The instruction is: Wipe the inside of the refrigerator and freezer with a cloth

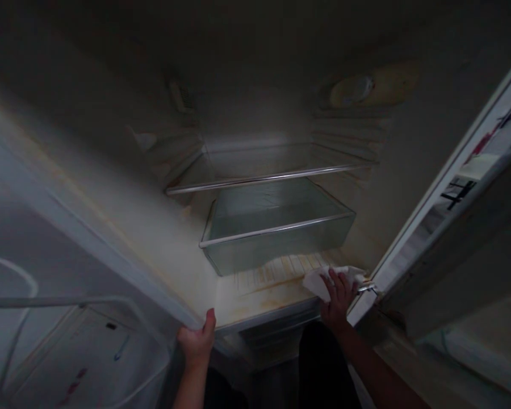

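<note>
I face the dim inside of an open refrigerator (pixel 187 284). My left hand (pixel 197 339) grips the lower left front edge of the cabinet, thumb upright on the inner side. At the lower right front corner, my right hand (pixel 339 296) presses a crumpled white cloth (pixel 317 282) against the stained floor. Part of the cloth is hidden under its fingers. The ribbed refrigerator floor (pixel 272 292) bears yellow-brown stains. A clear drawer (pixel 281 236) sits behind it, beneath a glass shelf (pixel 264 179) with a shiny front trim.
The open refrigerator door (pixel 464 272) stands to the right, near a metal hinge (pixel 367 288). A yellowed lamp housing (pixel 375 88) is on the upper right inner wall. Cables (pixel 21 272) and a white box (pixel 89 352) are at left. My dark-clothed knee (pixel 323 363) is below.
</note>
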`<state>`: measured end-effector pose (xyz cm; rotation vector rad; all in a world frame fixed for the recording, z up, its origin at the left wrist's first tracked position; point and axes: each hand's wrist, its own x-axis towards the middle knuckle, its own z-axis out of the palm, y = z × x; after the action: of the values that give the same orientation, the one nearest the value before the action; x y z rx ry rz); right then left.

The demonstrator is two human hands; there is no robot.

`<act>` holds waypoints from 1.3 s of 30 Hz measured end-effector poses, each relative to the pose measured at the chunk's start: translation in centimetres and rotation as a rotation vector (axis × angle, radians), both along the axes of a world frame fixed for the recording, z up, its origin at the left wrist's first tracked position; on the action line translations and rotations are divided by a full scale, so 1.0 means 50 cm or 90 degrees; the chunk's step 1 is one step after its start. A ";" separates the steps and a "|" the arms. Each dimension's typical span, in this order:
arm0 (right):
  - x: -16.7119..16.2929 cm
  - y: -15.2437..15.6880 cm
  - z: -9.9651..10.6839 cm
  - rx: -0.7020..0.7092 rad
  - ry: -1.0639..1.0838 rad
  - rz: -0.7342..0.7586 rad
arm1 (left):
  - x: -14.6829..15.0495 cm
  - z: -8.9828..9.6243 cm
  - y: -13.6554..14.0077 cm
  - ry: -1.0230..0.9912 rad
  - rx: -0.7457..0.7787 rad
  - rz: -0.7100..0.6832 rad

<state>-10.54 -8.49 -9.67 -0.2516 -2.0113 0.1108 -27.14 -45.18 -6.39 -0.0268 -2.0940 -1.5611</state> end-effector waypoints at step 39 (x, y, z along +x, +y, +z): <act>0.428 -0.301 0.110 -0.572 -0.435 0.404 | 0.438 -0.033 0.126 -0.379 0.014 -0.725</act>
<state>10.85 -23.53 -4.19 -0.2099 -2.5223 1.5164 -5.24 -38.89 -8.02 -1.0178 -2.7036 -2.4297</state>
